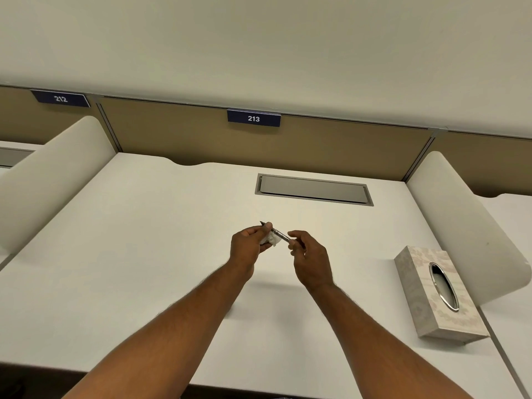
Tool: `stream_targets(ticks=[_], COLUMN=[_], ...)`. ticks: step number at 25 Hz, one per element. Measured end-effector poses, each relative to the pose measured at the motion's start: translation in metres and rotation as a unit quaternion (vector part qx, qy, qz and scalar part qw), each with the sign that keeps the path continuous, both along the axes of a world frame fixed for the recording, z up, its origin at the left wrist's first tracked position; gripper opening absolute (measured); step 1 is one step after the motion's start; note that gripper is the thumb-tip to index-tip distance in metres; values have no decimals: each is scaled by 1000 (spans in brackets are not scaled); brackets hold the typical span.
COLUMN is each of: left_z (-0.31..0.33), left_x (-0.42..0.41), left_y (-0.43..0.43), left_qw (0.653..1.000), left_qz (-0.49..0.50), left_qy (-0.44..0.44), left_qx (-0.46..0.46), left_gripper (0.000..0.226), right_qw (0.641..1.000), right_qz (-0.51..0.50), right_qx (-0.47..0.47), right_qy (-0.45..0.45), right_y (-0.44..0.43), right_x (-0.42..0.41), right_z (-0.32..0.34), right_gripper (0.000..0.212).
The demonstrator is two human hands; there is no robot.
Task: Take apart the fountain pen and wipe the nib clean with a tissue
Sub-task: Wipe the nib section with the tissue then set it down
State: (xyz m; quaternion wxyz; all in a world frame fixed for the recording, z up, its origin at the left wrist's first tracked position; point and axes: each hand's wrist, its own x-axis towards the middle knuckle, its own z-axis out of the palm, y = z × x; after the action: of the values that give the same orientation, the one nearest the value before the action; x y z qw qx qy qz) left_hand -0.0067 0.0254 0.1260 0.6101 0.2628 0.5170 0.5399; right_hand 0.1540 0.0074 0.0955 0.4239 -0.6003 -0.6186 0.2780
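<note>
Two hands meet above the middle of the white surface (144,254), held out at arm's length with nothing resting on the desk beneath them. The left hand (250,245) pinches the front end of the fountain pen (280,235), thumb and fingers pressed together around it, with a crumpled tissue (270,240) tucked into the same grip. A dark tip pokes out past the thumb, up and to the left; that looks like the nib, though it is too small to be sure. The right hand (308,256) closes its fingertips on the other end of the slim metal section, so the pen spans the gap between the two hands.

The pen part seems light and rigid, with a smooth metal skin that could slip under a loose pinch, so a firm hold on the barrel section suits it best. The nib is the delicate end and probably inky; I would keep bare fingers off it and let the soft tissue do the touching, pressing gently.

A patterned tissue box (437,295) stands well apart on the right, near a divider.
</note>
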Motion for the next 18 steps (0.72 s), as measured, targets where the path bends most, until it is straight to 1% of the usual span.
stream_targets(ticks=[3, 5, 8, 9, 13, 15, 18], left_z=[0, 0, 1, 2, 1, 0, 2], left_x=[-1, -2, -2, -1, -1, -2, -1], left_y=[-1, -1, -1, -1, -2, -1, -2], left_qw=[1000, 1000, 1000, 1000, 1000, 1000, 1000], left_qz=[2, 3, 2, 2, -1, -2, 1], left_qy=[-4, -4, -1, -1, 2, 5, 3], left_qx=[1, 2, 1, 3, 3, 2, 3], left_gripper=[12, 12, 12, 12, 12, 12, 12], right_qw=[1000, 1000, 999, 998, 997, 998, 1000], right_qz=[0, 5, 9, 6, 6, 7, 13], right_qx=[-21, 6, 43, 48, 62, 45, 8], right_qy=[10, 3, -22, -29, -42, -34, -18], right_y=[0, -1, -2, -2, 1, 1, 0], right_x=[-1, -1, -3, -4, -5, -4, -5], right_z=[1, 2, 4, 4, 4, 3, 2], right_gripper=[26, 24, 35, 35, 23, 18, 16])
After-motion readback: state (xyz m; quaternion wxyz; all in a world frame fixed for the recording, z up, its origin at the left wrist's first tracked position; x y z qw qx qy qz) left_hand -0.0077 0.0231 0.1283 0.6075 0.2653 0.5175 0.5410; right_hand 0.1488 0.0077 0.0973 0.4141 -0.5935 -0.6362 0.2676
